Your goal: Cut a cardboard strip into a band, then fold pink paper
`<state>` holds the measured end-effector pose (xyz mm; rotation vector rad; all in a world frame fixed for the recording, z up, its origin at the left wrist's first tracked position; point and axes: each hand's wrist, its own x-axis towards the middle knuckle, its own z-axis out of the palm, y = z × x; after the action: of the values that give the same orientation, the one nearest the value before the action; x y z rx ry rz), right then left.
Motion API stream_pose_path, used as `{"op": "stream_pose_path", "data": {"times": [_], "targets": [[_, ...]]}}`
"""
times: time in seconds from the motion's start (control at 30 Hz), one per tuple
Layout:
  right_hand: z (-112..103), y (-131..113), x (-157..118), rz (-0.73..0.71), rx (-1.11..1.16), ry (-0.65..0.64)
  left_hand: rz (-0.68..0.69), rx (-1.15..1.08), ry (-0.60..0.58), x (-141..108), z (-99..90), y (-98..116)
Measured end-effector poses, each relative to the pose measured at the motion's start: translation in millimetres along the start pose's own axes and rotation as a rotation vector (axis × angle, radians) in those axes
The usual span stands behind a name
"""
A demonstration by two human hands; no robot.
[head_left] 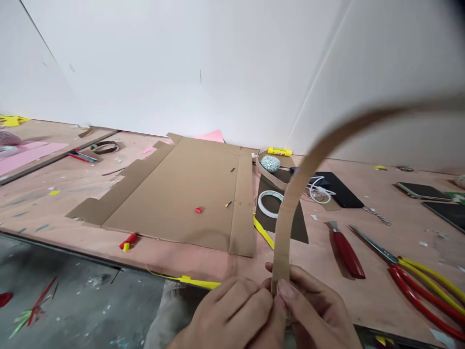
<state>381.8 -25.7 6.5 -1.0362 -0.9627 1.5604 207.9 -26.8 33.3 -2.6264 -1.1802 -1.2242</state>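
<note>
A long, narrow strip of brown cardboard (284, 228) rises from between my hands at the front edge of the table and bends over to the right, out of view. My right hand (319, 310) pinches its lower part, thumb in front and fingers behind. Curled tightly beside it, my left hand (236, 312) closes on the strip's lower end, though its fingertips are mostly hidden. A yellow strip (199, 282) lies just beyond my left hand. Behind the cardboard strip, a roll of white tape (268, 205) rests on a dark sheet (298, 225).
A large flattened cardboard sheet (174, 189) covers the middle of the table. To the right lie a red-handled knife (347, 252), scissors (403, 266) and phones (423, 190). A yellow glue stick (279, 151) and a speckled ball (270, 164) sit near the white wall (163, 63).
</note>
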Motion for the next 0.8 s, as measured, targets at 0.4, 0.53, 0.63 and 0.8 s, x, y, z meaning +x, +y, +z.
{"op": "stream_pose_path", "data": {"times": [0.4, 0.53, 0.63, 0.8], "targets": [[-10, -5, 44, 0.164, -0.16, -0.215, -0.101, -0.044, 0.022, 1, 10.4, -44], [-12, -13, 44, 0.11, -0.229, -0.279, 0.068, 0.069, -0.136, 2, 12.8, -56], [-18, -13, 40, 0.131, -0.127, -0.295, 0.029, 0.02, -0.222, 5, 8.5, -58], [-19, -1, 34, 0.013, 0.106, -0.134, -0.104, 0.002, -0.087, 20, 3.8, -45]]}}
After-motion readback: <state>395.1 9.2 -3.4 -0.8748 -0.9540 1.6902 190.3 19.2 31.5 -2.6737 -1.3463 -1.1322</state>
